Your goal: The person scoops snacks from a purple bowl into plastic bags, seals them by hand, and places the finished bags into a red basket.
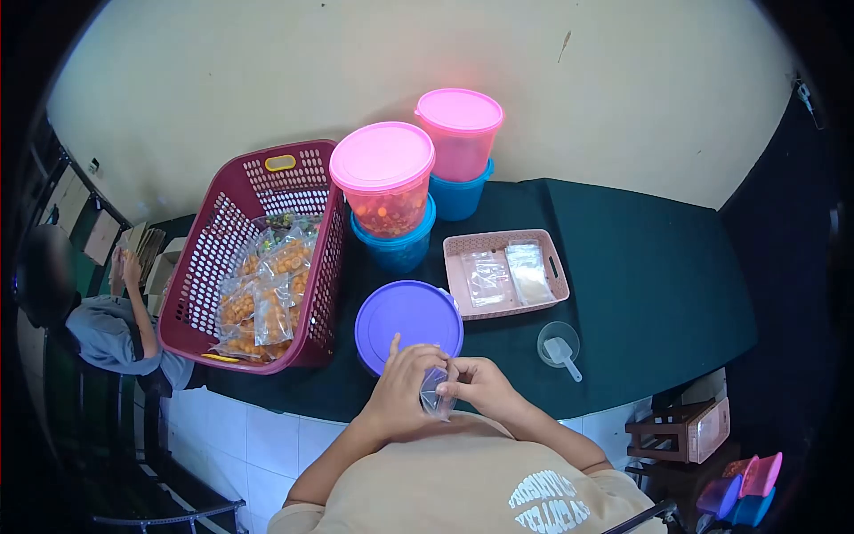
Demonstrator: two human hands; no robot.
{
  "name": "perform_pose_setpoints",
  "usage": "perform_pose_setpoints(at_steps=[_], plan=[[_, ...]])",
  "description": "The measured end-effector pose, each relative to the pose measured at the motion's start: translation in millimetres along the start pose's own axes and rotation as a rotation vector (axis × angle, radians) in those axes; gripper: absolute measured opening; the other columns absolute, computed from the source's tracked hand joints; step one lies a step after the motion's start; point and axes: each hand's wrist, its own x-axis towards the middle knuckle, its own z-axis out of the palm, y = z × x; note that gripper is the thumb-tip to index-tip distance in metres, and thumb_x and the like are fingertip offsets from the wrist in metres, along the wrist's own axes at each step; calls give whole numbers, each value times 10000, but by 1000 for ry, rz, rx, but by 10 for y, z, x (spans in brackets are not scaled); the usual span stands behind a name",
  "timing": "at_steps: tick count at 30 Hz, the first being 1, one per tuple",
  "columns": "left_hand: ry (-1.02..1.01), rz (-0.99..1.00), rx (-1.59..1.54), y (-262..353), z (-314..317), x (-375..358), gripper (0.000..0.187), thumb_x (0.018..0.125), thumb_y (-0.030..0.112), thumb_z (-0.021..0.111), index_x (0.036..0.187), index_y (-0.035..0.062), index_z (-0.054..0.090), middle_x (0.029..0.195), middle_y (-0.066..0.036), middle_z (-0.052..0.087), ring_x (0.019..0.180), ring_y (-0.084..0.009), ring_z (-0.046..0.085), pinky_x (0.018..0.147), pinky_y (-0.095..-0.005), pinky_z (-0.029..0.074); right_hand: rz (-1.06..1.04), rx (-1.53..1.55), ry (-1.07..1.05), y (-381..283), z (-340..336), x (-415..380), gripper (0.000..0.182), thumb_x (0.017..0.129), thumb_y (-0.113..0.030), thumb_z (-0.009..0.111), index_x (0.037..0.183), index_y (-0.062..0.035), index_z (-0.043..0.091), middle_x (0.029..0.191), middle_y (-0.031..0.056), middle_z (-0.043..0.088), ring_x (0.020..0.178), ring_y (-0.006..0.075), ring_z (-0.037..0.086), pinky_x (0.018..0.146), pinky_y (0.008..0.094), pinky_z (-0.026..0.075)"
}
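Note:
A small clear plastic bag (436, 393) is held between my two hands, close to my chest at the table's front edge. My left hand (405, 383) closes on the bag's left side, with one finger raised. On the right side, the fingers of my right hand (478, 384) pinch the bag near its top. What the bag contains, if anything, I cannot make out. Just behind my hands stands a tub with a purple lid (408, 322), its front partly hidden by my left hand.
A maroon basket (326, 294) at left holds filled bags (289, 258). Pink-lidded tubs (382, 158) (460, 110) stand on blue ones. A pink tray (458, 289) holds clear bags; right of it, a scoop (561, 353) lies in a bowl. Another person (111, 329) is at far left.

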Motion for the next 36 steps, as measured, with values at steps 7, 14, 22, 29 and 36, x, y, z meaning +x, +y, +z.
perform_pose_setpoints(at_steps=[7, 14, 22, 29, 36], plan=[[73, 49, 38, 37, -94, 5, 528, 648, 282, 812, 1065, 125, 528, 1079, -59, 579, 1141, -272, 526, 1129, -602, 137, -115, -244, 40, -171, 26, -61, 242, 822, -130, 727, 685, -24, 559, 722, 43, 621, 724, 119, 584, 710, 302, 456], [107, 126, 322, 74, -240, 54, 451, 629, 196, 771, 1009, 118, 541, 1002, -44, 578, 1031, -280, 553, 1108, -622, 172, -425, -926, 185, -299, 68, -77, 289, 829, -224, 706, 669, -42, 549, 677, 90, 581, 716, 271, 563, 754, 397, 414], [384, -110, 154, -251, -682, -218, 453, 589, 72, 745, 975, 61, 508, 968, -128, 542, 982, -339, 556, 1053, -557, 311, -624, -1087, 205, 364, -145, 269, 218, 827, -266, 692, 949, -97, 631, 917, 34, 636, 972, 230, 565, 910, 430, 387], [460, -203, -4, -648, -771, -497, 473, 628, 67, 748, 1013, 42, 474, 933, -110, 499, 871, -246, 522, 821, -340, 443, -693, -1388, 187, 782, -190, 399, 222, 804, -250, 695, 978, -132, 624, 1012, -14, 620, 1046, 201, 542, 977, 498, 354], [433, -201, -493, -702, -1007, -573, 520, 668, 46, 767, 1081, 45, 451, 1048, -108, 486, 977, -192, 516, 884, -334, 443, -601, -1487, 112, 581, -19, 382, 194, 777, -258, 713, 897, -144, 611, 919, -18, 606, 974, 179, 555, 970, 499, 354]])
